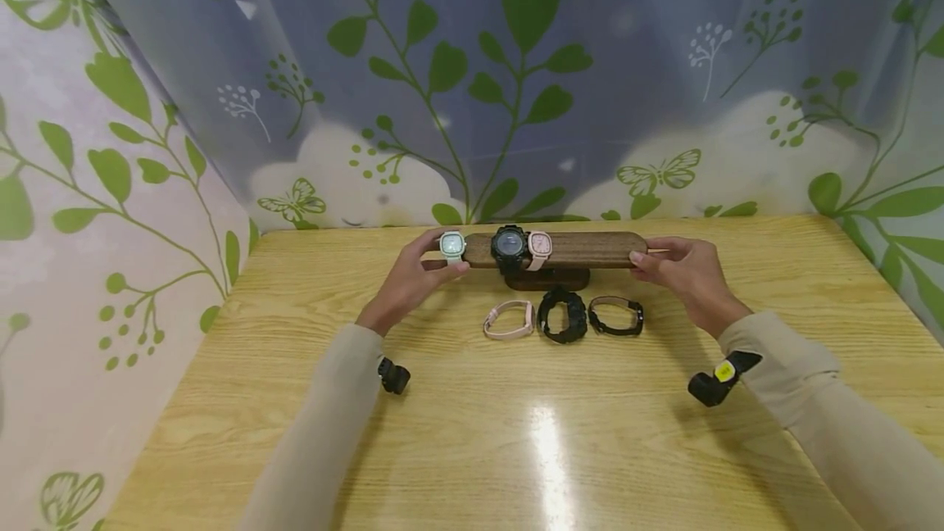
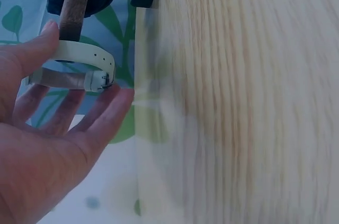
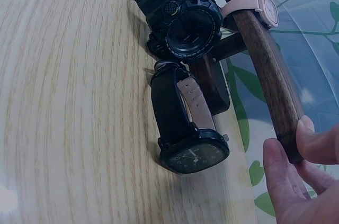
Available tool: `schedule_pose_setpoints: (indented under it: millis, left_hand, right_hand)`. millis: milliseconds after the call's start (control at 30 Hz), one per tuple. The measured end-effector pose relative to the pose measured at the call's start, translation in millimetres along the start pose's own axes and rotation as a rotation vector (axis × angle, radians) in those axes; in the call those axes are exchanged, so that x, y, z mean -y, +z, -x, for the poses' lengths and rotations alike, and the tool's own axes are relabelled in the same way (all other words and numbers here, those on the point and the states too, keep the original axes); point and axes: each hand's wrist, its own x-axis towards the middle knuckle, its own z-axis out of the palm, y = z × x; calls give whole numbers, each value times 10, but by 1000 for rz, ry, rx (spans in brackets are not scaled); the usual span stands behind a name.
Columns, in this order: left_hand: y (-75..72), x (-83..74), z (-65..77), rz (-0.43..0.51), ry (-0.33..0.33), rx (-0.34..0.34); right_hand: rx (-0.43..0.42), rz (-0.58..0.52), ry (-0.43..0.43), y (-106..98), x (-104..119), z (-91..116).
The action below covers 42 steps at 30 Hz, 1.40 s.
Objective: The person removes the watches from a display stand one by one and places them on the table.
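A wooden watch stand has a long brown bar (image 1: 590, 249) raised on a dark base (image 1: 549, 280). My left hand (image 1: 416, 273) pinches a mint green watch (image 1: 452, 246), whose buckled strap (image 2: 82, 51) loops right at the bar's left end. On the bar sit a black watch (image 1: 509, 242) and, just right of it, a pink watch (image 1: 540, 246). My right hand (image 1: 682, 269) grips the bar's right end between thumb and fingers, seen close up in the right wrist view.
In front of the stand, a pink watch (image 1: 509, 320), a chunky black watch (image 1: 563, 315) and a black watch with a leather strap (image 1: 616, 315) lie in a row on the wooden table (image 1: 457, 416). A leaf-patterned curtain (image 1: 472, 105) hangs behind the table.
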Motion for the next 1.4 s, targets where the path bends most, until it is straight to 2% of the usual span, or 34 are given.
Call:
schedule_pose_setpoints:
  millis: [200, 433, 467, 733, 1000, 1400]
  left_hand:
    - [-42, -19, 103, -82, 38, -2]
    - [-34, -45, 227, -207, 139, 1]
    - [-22, -109, 273, -213, 142, 2]
    - [78, -192, 406, -303, 147, 11]
    - [289, -425, 509, -454, 202, 36]
    - [745, -671, 508, -679, 290, 112]
  right_hand:
    - [5, -4, -12, -6, -8, 1]
    - [7, -8, -18, -14, -13, 0]
    - [8, -12, -16, -14, -13, -1]
    - [8, -16, 1, -12, -2, -4]
    - [9, 5, 8, -8, -10, -11]
    - [7, -3, -10, -11, -8, -8]
